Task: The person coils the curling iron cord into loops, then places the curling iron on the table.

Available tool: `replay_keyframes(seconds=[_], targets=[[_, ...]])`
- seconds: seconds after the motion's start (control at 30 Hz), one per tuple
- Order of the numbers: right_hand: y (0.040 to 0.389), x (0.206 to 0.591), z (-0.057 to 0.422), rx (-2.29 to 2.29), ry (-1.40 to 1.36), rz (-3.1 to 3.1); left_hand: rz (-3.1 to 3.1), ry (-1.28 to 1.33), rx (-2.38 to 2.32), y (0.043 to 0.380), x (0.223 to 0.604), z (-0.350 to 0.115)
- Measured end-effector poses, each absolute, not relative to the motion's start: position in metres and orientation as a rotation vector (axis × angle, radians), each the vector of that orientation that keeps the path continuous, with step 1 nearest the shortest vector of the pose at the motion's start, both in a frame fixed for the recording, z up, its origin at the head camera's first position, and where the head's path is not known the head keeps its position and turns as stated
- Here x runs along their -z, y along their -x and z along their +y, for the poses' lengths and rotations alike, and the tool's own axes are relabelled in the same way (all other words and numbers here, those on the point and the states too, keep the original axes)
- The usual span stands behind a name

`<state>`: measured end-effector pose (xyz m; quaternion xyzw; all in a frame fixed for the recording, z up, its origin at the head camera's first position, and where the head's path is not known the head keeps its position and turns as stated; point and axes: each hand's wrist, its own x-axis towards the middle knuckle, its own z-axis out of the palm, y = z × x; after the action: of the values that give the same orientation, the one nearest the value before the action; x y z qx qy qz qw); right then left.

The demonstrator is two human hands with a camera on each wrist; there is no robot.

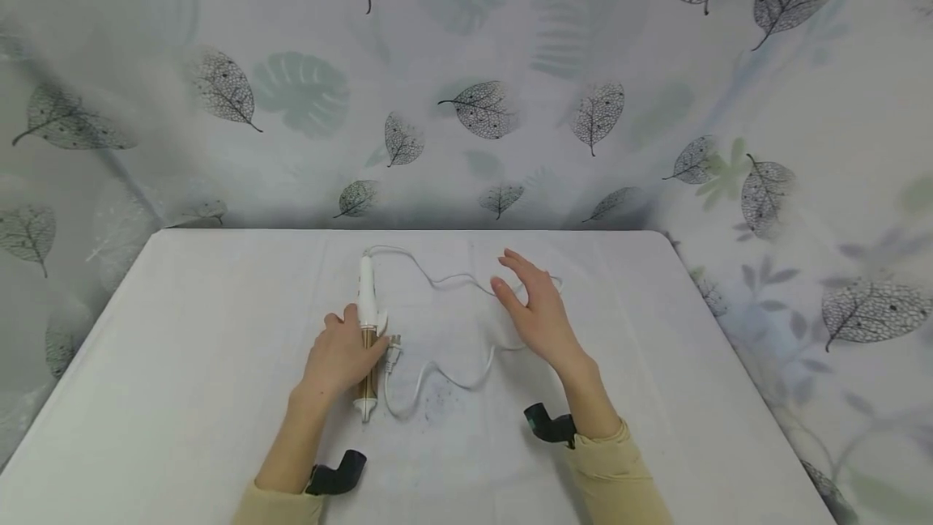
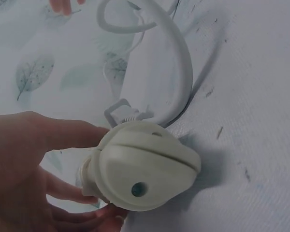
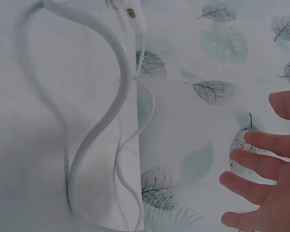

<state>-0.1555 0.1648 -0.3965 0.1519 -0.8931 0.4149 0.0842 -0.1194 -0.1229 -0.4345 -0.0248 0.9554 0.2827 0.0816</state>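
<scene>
A curling iron with a white handle (image 1: 367, 290) and a gold barrel lies lengthwise on the white table, tip toward the person. My left hand (image 1: 338, 359) holds it round the barrel, thumb on the right side and fingers on the left. In the left wrist view, the iron's white end cap (image 2: 145, 169) faces the camera, with the thumb above it and fingertips below. A white plug (image 1: 393, 353) lies just right of the barrel. My right hand (image 1: 539, 314) is over the looped white cord (image 3: 123, 63), fingers spread and relaxed, holding nothing.
From the handle's far end the cord runs right across the table (image 1: 219, 347), loops beneath the right hand and comes back to the plug. A leaf-printed curtain (image 1: 452, 47) hangs behind and at both sides. Black wrist mounts (image 1: 338, 473) sit on both forearms.
</scene>
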Motion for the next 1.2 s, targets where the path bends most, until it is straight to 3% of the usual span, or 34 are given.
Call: replay_keyframes(seconds=[0.57,1.2], targets=[[0.157,0.4,0.167,-1.244,-0.449,-2.686,2.765,0.055,-0.962,0.122,0.432,-0.135],[0.155,0.399,0.158,-1.355,-0.463,-2.628,3.055,-0.284,-1.21,0.121,0.404,-0.149]])
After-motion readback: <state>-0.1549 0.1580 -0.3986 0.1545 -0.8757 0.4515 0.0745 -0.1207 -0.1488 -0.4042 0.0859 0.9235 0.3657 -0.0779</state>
